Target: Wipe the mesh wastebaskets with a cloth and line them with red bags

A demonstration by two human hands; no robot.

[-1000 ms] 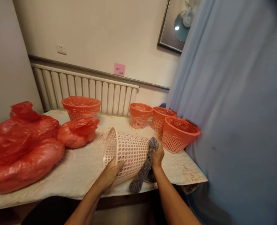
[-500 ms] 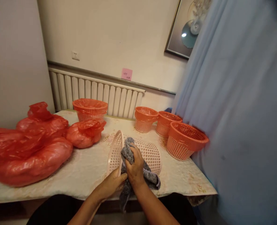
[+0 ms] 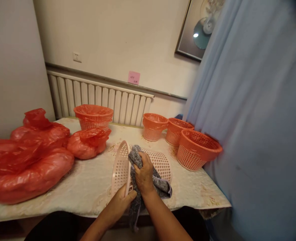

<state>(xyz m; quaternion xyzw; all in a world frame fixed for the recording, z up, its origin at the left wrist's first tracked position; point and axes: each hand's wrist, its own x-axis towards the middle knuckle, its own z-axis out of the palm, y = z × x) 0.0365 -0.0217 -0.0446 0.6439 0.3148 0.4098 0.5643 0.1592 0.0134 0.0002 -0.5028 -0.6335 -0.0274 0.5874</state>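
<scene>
A pale pink plastic basket with a lattice of holes lies on its side on the table, its mouth facing left. My left hand grips its rim at the near side, fingers inside and thumb outside. Bunched in my right hand is a grey cloth, pressed against the outside of the basket just behind the rim. Part of the cloth hangs down over the table's front edge, and another fold trails to the right. My right fingertips are partly sunk in the cloth.
Several tied red plastic bags fill the table's left. A basket with a red liner stands behind them. Three more lined baskets stand at the right, by a blue curtain. A radiator is behind the table.
The basket's mouth has turned a little toward me. Both hands keep their hold, and the cloth has shifted slightly along the rim. The whole view has moved slightly.
</scene>
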